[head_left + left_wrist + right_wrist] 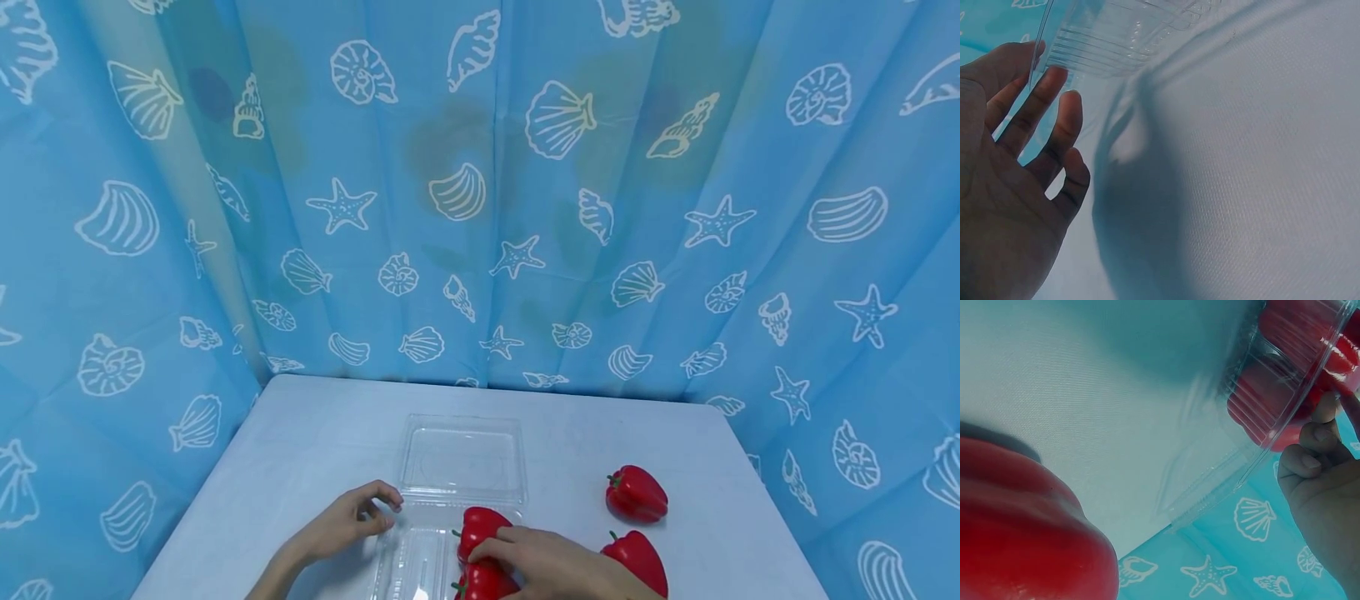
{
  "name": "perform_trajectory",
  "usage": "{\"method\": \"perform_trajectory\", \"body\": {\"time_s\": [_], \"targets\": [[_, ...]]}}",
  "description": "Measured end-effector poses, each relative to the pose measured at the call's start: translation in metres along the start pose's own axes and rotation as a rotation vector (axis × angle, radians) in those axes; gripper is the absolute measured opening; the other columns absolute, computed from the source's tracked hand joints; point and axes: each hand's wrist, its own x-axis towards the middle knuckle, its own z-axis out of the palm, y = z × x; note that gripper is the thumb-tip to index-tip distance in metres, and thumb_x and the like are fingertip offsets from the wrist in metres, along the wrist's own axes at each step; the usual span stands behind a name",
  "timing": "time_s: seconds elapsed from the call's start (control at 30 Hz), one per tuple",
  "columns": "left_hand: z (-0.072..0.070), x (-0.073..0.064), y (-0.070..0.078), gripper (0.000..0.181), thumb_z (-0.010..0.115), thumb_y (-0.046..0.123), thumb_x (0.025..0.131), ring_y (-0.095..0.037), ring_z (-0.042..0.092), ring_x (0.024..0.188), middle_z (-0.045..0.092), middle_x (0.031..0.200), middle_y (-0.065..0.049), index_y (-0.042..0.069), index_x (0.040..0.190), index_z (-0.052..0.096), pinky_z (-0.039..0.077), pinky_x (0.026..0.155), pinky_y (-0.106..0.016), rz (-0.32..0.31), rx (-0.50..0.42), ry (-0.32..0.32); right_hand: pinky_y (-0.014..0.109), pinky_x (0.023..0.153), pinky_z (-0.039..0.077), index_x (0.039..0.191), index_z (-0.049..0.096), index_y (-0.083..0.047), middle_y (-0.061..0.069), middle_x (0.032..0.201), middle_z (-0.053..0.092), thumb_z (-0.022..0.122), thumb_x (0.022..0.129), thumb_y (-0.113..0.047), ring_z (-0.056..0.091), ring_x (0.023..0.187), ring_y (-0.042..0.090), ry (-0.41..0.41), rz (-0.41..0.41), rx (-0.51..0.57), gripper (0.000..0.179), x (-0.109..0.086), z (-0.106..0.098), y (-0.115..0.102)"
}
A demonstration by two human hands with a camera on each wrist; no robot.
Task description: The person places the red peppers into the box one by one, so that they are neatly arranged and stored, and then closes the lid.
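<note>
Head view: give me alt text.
A right hand touches one of two red peppers in an open clear box, the left hand beside it. Two more peppers lie to the right on a white table, before a blue curtain.

A white table point(300, 454) carries an open clear container point(457, 497) and two loose red peppers point(636, 493)

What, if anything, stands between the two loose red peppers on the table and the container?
In the head view, the right grip and forearm cross between the nearer pepper and the container; nothing visible blocks the farther pepper.
</note>
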Motion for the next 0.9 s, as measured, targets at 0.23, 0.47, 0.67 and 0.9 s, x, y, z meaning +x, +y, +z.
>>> {"method": "perform_trajectory", "body": {"time_s": [0.23,0.47,0.67,0.9], "targets": [[0.0017,0.0,0.0025,0.03,0.069,0.024,0.095,-0.021,0.061,0.092,0.065,0.119,-0.005,0.01,0.121,0.063,0.045,0.076,-0.036,-0.019,0.028,0.013,0.024,0.065,0.055,0.125,0.053,-0.051,-0.024,0.109,0.055,0.094,0.063,-0.037,0.053,0.096,-0.001,-0.005,0.002,0.003,0.075,-0.0003,-0.0006,0.0002],[0.0024,0.0006,0.001,0.029,0.069,0.025,0.095,-0.021,0.062,0.092,0.065,0.117,-0.005,0.01,0.12,0.063,0.046,0.077,-0.036,-0.024,0.025,0.01,0.027,0.066,0.056,0.125,0.054,-0.049,-0.022,0.112,0.057,0.095,0.063,-0.033,0.054,0.101,0.002,-0.027,0.022,0.064,0.075,-0.0013,-0.0009,-0.0013],[0.0025,0.0009,-0.0002,0.03,0.069,0.024,0.095,-0.021,0.061,0.092,0.065,0.117,-0.006,0.009,0.12,0.063,0.046,0.077,-0.036,-0.017,0.019,0.016,0.027,0.066,0.056,0.125,0.054,-0.049,-0.021,0.111,0.058,0.095,0.063,-0.03,0.054,0.101,0.003,-0.037,0.032,0.062,0.076,0.0,-0.0009,-0.0005],[0.0017,0.001,0.0001,0.029,0.068,0.025,0.095,-0.02,0.062,0.092,0.065,0.117,-0.005,0.011,0.12,0.063,0.046,0.077,-0.035,-0.018,0.03,0.017,0.026,0.065,0.055,0.128,0.053,-0.05,-0.021,0.109,0.058,0.094,0.065,-0.031,0.054,0.099,0.002,-0.045,0.024,0.01,0.078,0.001,-0.0015,0.0013]]}}
